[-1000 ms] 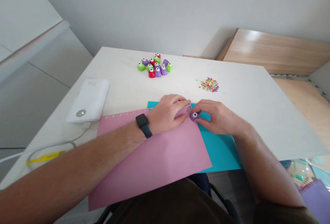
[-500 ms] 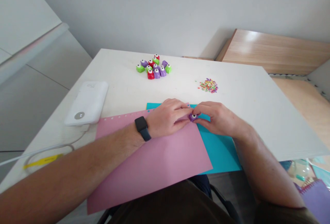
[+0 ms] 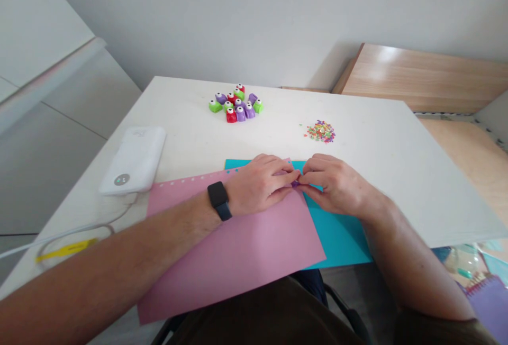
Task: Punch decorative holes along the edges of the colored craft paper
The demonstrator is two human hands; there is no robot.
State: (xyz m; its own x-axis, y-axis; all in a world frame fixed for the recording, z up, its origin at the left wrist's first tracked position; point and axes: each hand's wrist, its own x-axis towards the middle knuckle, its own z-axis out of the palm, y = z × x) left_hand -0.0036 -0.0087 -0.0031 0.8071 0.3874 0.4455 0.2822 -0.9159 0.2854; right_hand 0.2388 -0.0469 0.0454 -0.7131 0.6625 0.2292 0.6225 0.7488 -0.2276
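Observation:
A small purple craft punch (image 3: 295,183) sits at the right edge of the pink paper (image 3: 254,255), mostly covered by fingers. My left hand (image 3: 257,185) lies over the sheet's upper part, its fingers closed around the punch's left side and top. From the right, my right hand (image 3: 339,185) pinches the same punch between thumb and fingers. Small holes run along the pink paper's top edge. Under it is a turquoise sheet (image 3: 341,236), showing through some of the holes.
Several red, green and purple craft punches (image 3: 240,114) stand at the back of the white table (image 3: 381,165). A pile of coloured paper cut-outs (image 3: 322,132) lies right of them. On the left are a white power bank (image 3: 137,157) and a cable with a yellow tag (image 3: 65,250).
My left fingers have moved right onto the punch, covering its white top. The pink paper's lower left corner has shifted slightly. My right hand has stayed nearly in place.

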